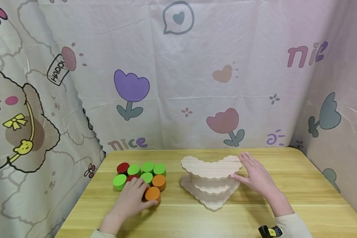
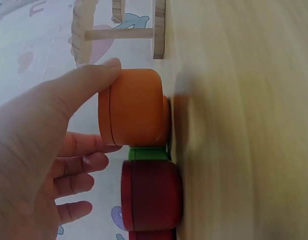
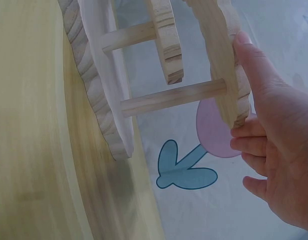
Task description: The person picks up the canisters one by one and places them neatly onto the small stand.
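My left hand (image 1: 130,198) pinches an orange round lidded tin (image 2: 133,107) between thumb and fingers. In the left wrist view its base shows a small gap above the tabletop, with a shadow beside it. A second orange tin (image 1: 159,182) stands just behind it. Dark red tins (image 2: 151,195) and green tins (image 1: 119,182) are grouped around the hand; one red tin is partly hidden by the fingers. My right hand (image 1: 260,178) holds the right end of the top tier of a tiered wooden stand (image 1: 212,167), thumb on the front edge and fingers at the far side.
The stand has scalloped tiers joined by round dowels (image 3: 176,97), and its base (image 1: 214,206) rests on the wooden table (image 1: 178,221). Behind the table hangs a printed cloth (image 1: 178,82). A black and yellow device (image 1: 270,232) sits at the right wrist.
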A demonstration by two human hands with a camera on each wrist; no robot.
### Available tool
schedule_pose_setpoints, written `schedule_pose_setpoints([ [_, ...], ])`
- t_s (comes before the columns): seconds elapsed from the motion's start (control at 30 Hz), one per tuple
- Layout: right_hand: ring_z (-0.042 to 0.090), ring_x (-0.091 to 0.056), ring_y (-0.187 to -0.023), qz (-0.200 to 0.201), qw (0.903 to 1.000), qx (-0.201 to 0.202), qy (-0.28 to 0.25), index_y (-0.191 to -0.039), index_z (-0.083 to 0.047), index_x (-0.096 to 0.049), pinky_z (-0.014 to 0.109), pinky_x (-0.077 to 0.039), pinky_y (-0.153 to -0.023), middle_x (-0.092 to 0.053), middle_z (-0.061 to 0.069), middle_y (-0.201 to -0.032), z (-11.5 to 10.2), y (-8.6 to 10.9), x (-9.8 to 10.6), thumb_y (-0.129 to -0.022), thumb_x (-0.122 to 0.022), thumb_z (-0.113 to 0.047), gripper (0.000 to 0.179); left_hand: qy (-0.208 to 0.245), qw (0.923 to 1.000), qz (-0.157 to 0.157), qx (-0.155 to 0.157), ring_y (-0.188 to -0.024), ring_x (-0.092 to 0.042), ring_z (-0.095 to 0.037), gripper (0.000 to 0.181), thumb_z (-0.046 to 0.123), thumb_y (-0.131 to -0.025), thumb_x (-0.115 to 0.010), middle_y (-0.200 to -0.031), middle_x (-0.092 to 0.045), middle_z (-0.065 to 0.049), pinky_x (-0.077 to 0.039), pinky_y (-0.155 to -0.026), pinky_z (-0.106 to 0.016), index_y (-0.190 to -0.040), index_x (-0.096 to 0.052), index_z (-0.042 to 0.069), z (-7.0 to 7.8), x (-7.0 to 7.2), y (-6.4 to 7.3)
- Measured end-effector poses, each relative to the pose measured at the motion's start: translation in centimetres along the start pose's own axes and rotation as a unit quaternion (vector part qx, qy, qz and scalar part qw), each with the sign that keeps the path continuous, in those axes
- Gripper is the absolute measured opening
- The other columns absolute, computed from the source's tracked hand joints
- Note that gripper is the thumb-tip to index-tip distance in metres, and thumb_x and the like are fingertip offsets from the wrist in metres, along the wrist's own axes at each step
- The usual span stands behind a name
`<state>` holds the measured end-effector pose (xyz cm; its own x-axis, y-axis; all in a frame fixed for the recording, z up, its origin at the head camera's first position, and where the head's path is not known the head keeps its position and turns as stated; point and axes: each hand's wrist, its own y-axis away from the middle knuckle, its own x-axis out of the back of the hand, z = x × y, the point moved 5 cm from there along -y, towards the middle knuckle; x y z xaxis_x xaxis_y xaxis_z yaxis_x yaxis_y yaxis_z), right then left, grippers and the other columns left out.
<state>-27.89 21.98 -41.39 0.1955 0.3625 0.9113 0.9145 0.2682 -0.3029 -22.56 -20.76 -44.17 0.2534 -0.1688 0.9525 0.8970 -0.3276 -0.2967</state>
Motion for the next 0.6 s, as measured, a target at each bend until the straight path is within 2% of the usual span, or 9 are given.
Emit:
schedule_pose_setpoints([
  [0.27, 0.043, -0.023, -0.146, -0.003, 1.0, 0.0, -0.004, -0.147, 0.004, -0.035, 0.057, -0.02, -0.116, -0.029, 0.024, -0.155, 0.0, -0.1, 0.1, -0.083, -0.063, -0.063, 0.096, -0.013, 0.9971, 0.062, -0.042, -0.093, -0.048, -0.019, 0.055, 0.068, -0.071, -0.072, -0.096, -0.055, 0.003, -0.039, -0.084, -0.038, -0.093, -0.064, 0.018, 1.0, 1.5, -1.0],
  [0.37, 0.044, -0.023, -0.146, -0.003, 1.0, 0.001, -0.003, -0.146, 0.004, -0.036, 0.057, -0.02, -0.116, -0.03, 0.025, -0.155, -0.1, -0.1, 0.0, -0.082, -0.064, -0.063, 0.097, -0.02, 0.9961, 0.072, -0.047, -0.097, -0.051, -0.021, 0.057, 0.068, -0.071, -0.071, -0.099, -0.058, 0.002, -0.042, -0.087, -0.04, -0.097, -0.064, 0.018, 1.5, 2.2, -1.7],
  [0.6, 0.043, -0.024, -0.145, -0.004, 1.0, -0.003, -0.001, -0.146, 0.004, -0.037, 0.057, -0.02, -0.117, -0.03, 0.024, -0.155, 0.0, 0.0, -0.1, -0.082, -0.063, -0.064, 0.097, -0.028, 0.9926, 0.092, -0.074, -0.093, -0.049, -0.02, 0.057, 0.067, -0.073, -0.069, -0.101, -0.059, 0.0, -0.043, -0.082, -0.037, -0.097, -0.064, 0.016, 2.9, 3.5, -3.3],
])
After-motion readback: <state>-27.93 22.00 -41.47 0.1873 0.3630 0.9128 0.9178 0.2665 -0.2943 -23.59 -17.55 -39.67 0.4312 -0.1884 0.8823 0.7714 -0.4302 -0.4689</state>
